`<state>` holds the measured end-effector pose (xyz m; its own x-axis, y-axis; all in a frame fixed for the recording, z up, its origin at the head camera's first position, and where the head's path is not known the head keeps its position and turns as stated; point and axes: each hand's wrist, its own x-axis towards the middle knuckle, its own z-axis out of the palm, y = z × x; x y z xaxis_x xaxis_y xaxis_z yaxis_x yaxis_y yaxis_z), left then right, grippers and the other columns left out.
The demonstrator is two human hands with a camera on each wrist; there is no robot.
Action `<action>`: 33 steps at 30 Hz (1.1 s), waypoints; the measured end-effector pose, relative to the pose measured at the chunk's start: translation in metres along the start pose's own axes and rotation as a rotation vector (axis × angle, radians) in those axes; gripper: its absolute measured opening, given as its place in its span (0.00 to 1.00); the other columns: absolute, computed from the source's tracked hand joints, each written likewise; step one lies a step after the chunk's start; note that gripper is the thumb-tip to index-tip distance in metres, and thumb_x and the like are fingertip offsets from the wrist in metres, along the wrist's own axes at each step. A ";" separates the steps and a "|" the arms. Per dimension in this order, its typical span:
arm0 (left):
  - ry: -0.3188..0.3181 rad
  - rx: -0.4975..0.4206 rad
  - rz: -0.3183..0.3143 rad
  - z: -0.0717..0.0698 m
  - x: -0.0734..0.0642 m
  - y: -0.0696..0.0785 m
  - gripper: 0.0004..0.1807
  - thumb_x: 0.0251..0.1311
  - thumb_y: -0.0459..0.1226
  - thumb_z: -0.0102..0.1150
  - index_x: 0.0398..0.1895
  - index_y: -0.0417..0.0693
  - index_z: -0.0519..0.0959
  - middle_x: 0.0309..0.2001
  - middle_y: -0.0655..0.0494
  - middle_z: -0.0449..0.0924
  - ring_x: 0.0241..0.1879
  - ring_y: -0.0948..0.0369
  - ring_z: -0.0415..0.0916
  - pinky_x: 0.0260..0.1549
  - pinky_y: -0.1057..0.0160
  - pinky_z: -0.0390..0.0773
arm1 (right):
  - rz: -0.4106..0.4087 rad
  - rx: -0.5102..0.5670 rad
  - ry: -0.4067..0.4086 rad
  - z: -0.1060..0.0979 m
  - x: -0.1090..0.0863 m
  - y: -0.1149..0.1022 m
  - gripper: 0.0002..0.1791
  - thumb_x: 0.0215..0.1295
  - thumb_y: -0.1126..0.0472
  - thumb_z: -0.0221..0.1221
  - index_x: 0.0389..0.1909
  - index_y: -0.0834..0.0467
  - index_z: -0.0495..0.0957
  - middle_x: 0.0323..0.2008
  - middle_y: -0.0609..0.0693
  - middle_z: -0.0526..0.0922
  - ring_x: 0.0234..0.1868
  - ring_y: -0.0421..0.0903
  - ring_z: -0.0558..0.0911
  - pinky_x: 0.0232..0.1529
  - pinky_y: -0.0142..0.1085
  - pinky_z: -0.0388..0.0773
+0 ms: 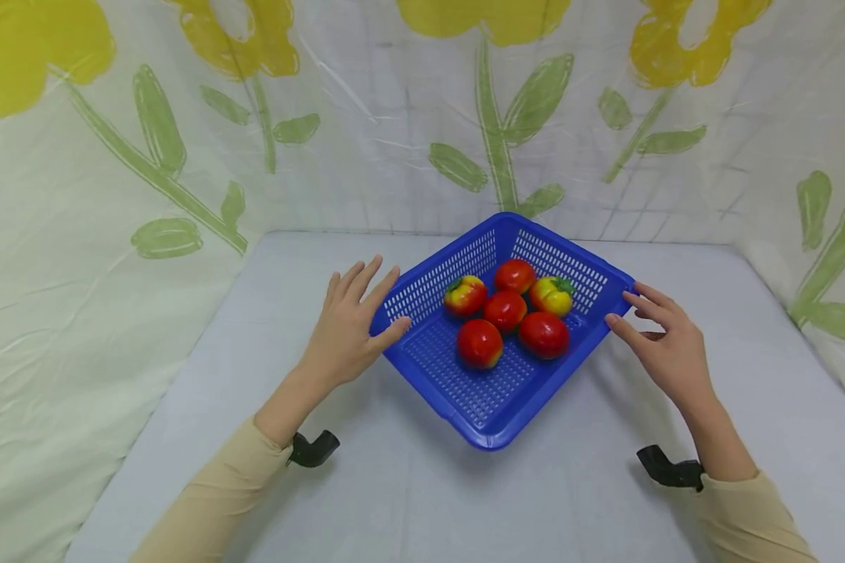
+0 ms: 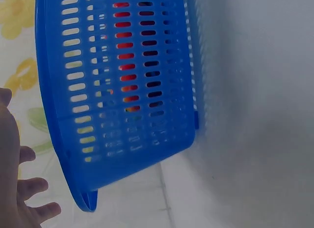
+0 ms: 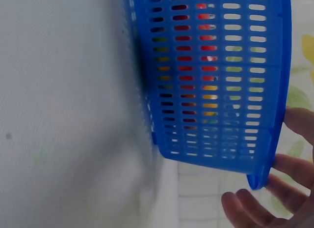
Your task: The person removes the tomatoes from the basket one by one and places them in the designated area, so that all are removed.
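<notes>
A blue plastic basket (image 1: 422,391) with slotted walls stands cornerwise on the table. Inside lie several glossy round fruits or vegetables: red ones (image 1: 480,344), a red-and-yellow one (image 1: 465,296) and a yellow one with a green top (image 1: 552,296). My left hand (image 1: 348,324) is spread beside the left corner, its fingers straight; in the left wrist view they are apart from the basket wall (image 2: 122,90). At the right corner is my right hand (image 1: 665,344), fingers loosely bent. Its thumb and a finger (image 3: 293,169) appear to touch the rim, without a clear grip.
The light grey table (image 1: 366,500) spreads around the basket. Behind and at both sides hangs a white sheet (image 1: 394,156) with yellow flowers and green leaves. A black wrist mount (image 1: 314,449) sticks out from the left sleeve, another black mount (image 1: 669,469) from the right.
</notes>
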<state>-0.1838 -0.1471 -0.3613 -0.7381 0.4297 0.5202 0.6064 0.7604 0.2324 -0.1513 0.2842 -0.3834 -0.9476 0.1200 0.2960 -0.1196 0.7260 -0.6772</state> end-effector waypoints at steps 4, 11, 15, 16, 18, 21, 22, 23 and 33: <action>-0.038 -0.018 0.038 0.001 0.008 0.007 0.38 0.67 0.59 0.51 0.74 0.49 0.64 0.73 0.43 0.56 0.71 0.42 0.51 0.66 0.36 0.48 | -0.023 0.017 0.001 0.001 -0.001 0.000 0.33 0.66 0.45 0.62 0.66 0.60 0.73 0.70 0.53 0.66 0.57 0.58 0.73 0.39 0.10 0.61; -0.105 -0.004 0.114 0.003 0.022 0.020 0.38 0.64 0.57 0.58 0.73 0.49 0.66 0.72 0.44 0.60 0.69 0.43 0.55 0.65 0.43 0.59 | 0.011 0.032 -0.025 0.001 -0.003 0.001 0.35 0.66 0.44 0.62 0.69 0.57 0.70 0.72 0.49 0.62 0.61 0.59 0.71 0.54 0.43 0.77; -0.156 -0.030 0.129 0.006 0.029 0.027 0.38 0.64 0.56 0.59 0.73 0.50 0.66 0.72 0.45 0.61 0.68 0.45 0.57 0.64 0.44 0.62 | 0.033 0.051 -0.045 0.001 -0.005 0.001 0.37 0.65 0.45 0.63 0.71 0.56 0.67 0.74 0.49 0.59 0.62 0.62 0.69 0.54 0.62 0.71; -0.173 -0.045 0.126 0.006 0.031 0.028 0.38 0.64 0.56 0.59 0.73 0.51 0.66 0.72 0.46 0.60 0.68 0.46 0.57 0.64 0.45 0.63 | 0.034 0.055 -0.048 0.001 -0.005 0.001 0.37 0.65 0.45 0.63 0.72 0.56 0.66 0.74 0.49 0.58 0.63 0.62 0.69 0.54 0.62 0.71; -0.213 -0.082 0.109 0.008 0.033 0.030 0.38 0.64 0.57 0.59 0.73 0.52 0.65 0.72 0.47 0.60 0.69 0.47 0.57 0.63 0.45 0.64 | 0.035 0.058 -0.053 0.001 -0.006 0.000 0.38 0.66 0.45 0.63 0.72 0.55 0.65 0.74 0.48 0.57 0.62 0.63 0.69 0.54 0.62 0.71; -0.285 -0.165 0.074 0.012 0.037 0.033 0.38 0.63 0.57 0.60 0.72 0.52 0.66 0.72 0.49 0.61 0.70 0.48 0.56 0.62 0.45 0.65 | 0.039 0.060 -0.058 0.001 -0.006 0.001 0.38 0.66 0.45 0.63 0.73 0.54 0.64 0.75 0.47 0.57 0.62 0.62 0.70 0.55 0.53 0.74; -0.311 -0.192 0.061 0.014 0.038 0.034 0.38 0.63 0.57 0.60 0.72 0.52 0.67 0.72 0.50 0.61 0.70 0.49 0.56 0.62 0.45 0.65 | 0.039 0.062 -0.059 0.001 -0.007 0.001 0.38 0.66 0.45 0.63 0.73 0.54 0.64 0.74 0.46 0.57 0.62 0.61 0.70 0.55 0.47 0.76; -0.337 -0.219 0.053 0.016 0.039 0.034 0.38 0.62 0.57 0.60 0.72 0.52 0.68 0.72 0.50 0.61 0.70 0.49 0.56 0.62 0.45 0.65 | 0.038 0.065 -0.059 0.001 -0.007 0.001 0.38 0.66 0.45 0.63 0.73 0.54 0.64 0.74 0.46 0.57 0.62 0.61 0.70 0.55 0.42 0.76; -0.500 -0.388 0.093 0.034 0.052 0.039 0.39 0.56 0.54 0.69 0.69 0.51 0.71 0.68 0.54 0.68 0.68 0.56 0.61 0.63 0.54 0.65 | 0.040 0.084 -0.065 0.004 -0.009 0.002 0.37 0.67 0.46 0.62 0.74 0.51 0.62 0.75 0.42 0.55 0.61 0.61 0.72 0.50 0.30 0.76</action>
<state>-0.2088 -0.0784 -0.3530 -0.6694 0.7318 0.1279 0.6682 0.5179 0.5341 -0.1444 0.2816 -0.3898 -0.9691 0.1015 0.2248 -0.1029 0.6620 -0.7424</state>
